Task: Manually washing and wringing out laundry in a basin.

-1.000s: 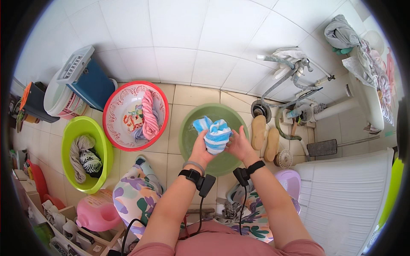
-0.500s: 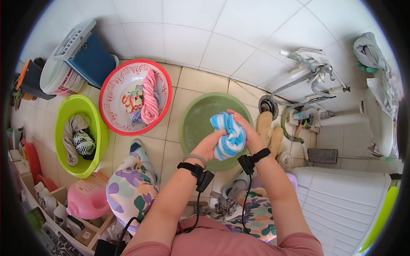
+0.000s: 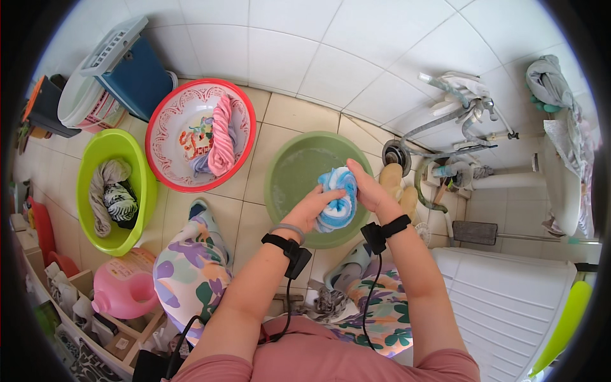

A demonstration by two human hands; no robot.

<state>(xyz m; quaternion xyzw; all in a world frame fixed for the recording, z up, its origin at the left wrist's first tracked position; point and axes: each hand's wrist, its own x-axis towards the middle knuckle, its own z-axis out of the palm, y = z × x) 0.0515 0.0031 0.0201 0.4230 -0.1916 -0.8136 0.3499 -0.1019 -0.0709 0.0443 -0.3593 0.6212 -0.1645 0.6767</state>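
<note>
A blue-and-white striped cloth [image 3: 336, 202], bunched into a twisted wad, is held between my two hands above the green basin [image 3: 280, 224]. My left hand [image 3: 313, 207] grips its near left side, the fingers laid over the front. Against its right side presses my right hand [image 3: 371, 190], its inner fingers partly hidden behind the cloth. Cloudy water [image 3: 305, 167] fills the basin under the cloth.
To the left stand a red-rimmed white basin [image 3: 167, 114] with a twisted pink cloth [image 3: 221, 137], and a lime tub [image 3: 147, 210] holding grey and patterned cloths. A pink jug [image 3: 127, 293] is nearby. Hoses [image 3: 439, 121] and a drain [image 3: 396, 153] lie at right.
The cloth has been squeezed into a rounder, more compact bundle. My left fingers now lie across its front, and my right hand has opened flatter along its side.
</note>
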